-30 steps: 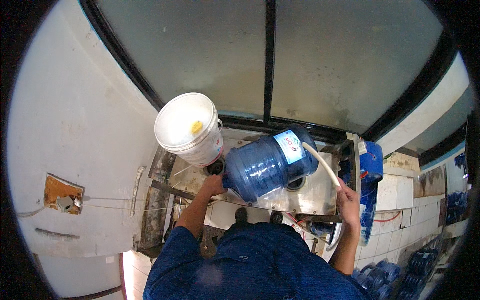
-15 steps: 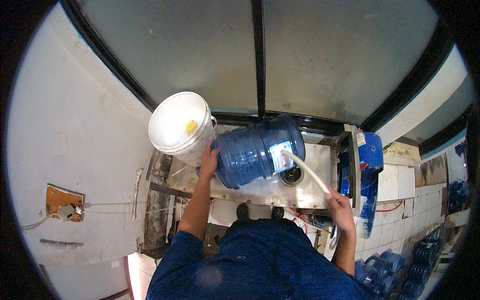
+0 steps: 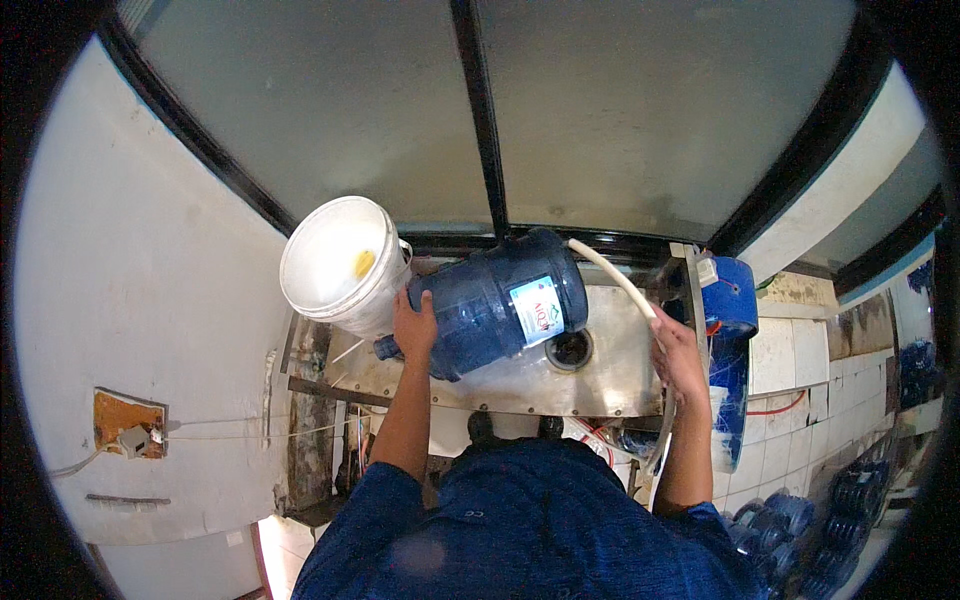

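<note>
A large blue water jug (image 3: 463, 318) lies on its side over the metal sink counter (image 3: 480, 392), its neck to the left and a label facing up. My left hand (image 3: 414, 325) grips the jug near its shoulder. In my right hand (image 3: 679, 358) is a pale hose (image 3: 618, 278), whose end points at the jug's base. Just left of the jug stands a white bucket (image 3: 345, 308) with a yellow sponge (image 3: 364, 263) inside. The round drain hole (image 3: 569, 351) shows below the jug's base.
Large framed glass panels (image 3: 600, 120) rise behind the counter. A blue barrel (image 3: 730, 300) stands to the right of it. Several more blue jugs (image 3: 775, 525) sit on the floor at lower right. An outlet box (image 3: 130, 424) is on the left wall.
The jug has rolled so its label shows more fully. The hose end has shifted from over the label to the upper edge of the base. My right hand has risen.
</note>
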Demonstrator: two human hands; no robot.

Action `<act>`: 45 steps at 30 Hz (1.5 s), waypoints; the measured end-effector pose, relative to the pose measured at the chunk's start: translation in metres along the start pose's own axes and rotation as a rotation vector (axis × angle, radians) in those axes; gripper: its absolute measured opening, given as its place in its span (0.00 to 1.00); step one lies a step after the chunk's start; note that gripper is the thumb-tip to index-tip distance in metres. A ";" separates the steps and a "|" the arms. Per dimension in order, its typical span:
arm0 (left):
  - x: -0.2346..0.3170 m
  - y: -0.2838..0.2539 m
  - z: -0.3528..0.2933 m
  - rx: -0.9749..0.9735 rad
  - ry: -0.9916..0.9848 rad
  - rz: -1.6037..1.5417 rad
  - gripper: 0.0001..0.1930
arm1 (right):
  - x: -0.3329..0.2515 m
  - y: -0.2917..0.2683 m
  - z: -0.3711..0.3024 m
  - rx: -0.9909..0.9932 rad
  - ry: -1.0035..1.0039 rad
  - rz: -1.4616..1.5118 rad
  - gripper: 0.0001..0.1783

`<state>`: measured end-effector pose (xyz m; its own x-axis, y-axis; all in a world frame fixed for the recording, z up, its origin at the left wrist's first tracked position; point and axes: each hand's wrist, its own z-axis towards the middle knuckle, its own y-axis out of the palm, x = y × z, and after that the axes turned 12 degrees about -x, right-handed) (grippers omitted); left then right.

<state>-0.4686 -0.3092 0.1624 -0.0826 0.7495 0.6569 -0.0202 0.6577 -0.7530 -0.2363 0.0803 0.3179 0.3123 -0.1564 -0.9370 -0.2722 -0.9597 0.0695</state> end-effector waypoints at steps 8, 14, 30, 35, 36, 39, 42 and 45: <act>0.001 -0.002 -0.008 0.001 0.002 0.019 0.35 | -0.021 -0.004 0.009 -0.012 0.022 -0.066 0.23; -0.037 -0.001 -0.015 -0.036 0.222 0.037 0.46 | 0.010 -0.029 -0.047 -0.003 0.097 -0.095 0.24; -0.151 -0.048 -0.006 -0.906 0.164 0.613 0.57 | -0.005 0.132 -0.041 -0.540 0.033 -0.446 0.24; -0.110 -0.076 -0.028 -0.793 0.140 0.526 0.41 | 0.005 0.145 -0.034 -0.437 -0.017 -0.438 0.23; -0.095 -0.090 -0.033 -0.719 0.167 0.453 0.39 | 0.008 0.140 -0.033 -0.390 -0.026 -0.406 0.23; -0.056 -0.135 -0.048 -0.514 0.273 0.261 0.34 | 0.001 0.115 -0.044 -0.192 0.034 -0.367 0.23; -0.015 -0.174 -0.054 -0.353 0.414 0.074 0.32 | 0.001 0.085 -0.057 -0.053 -0.028 -0.285 0.23; 0.039 -0.200 -0.066 -0.297 0.489 -0.192 0.31 | -0.003 0.058 -0.075 -0.037 -0.032 -0.203 0.23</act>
<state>-0.4019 -0.4062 0.3414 0.3637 0.5169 0.7750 0.2954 0.7250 -0.6222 -0.1850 0.0077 0.3499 0.3281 0.0484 -0.9434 -0.1729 -0.9787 -0.1103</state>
